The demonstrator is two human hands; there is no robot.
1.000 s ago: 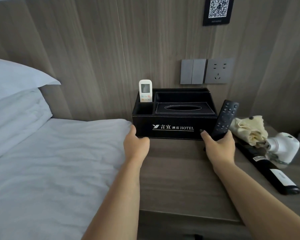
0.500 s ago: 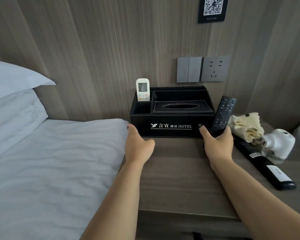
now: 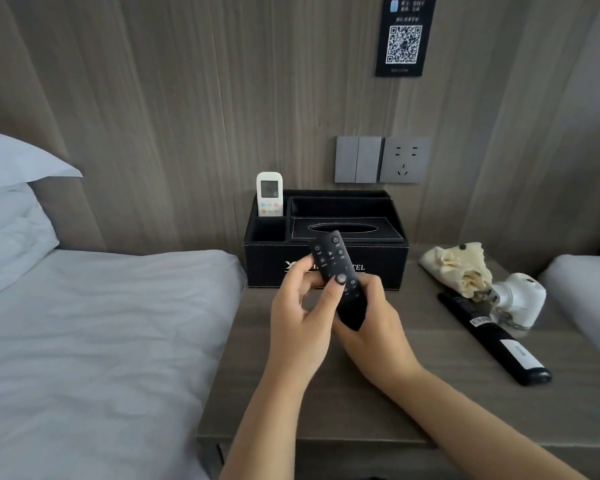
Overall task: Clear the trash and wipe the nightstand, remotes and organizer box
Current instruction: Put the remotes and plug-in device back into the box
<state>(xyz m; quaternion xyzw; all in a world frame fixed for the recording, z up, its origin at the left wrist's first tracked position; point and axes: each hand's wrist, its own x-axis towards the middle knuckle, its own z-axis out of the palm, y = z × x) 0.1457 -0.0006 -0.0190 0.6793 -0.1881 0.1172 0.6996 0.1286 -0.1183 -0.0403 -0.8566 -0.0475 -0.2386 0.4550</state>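
Black remote [image 3: 338,275] sits clamped in both your grips, left hand [image 3: 300,322] and right hand [image 3: 373,327], lifted off the desk [image 3: 378,386] so the cloth [image 3: 456,268] can reach it.

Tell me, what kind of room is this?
Most likely a hotel bedroom. A bed with white sheets sits beside a nightstand, the black organizer box has "HOTEL" lettering partly showing on its front, and a QR-code sign hangs on the wood-panel wall.
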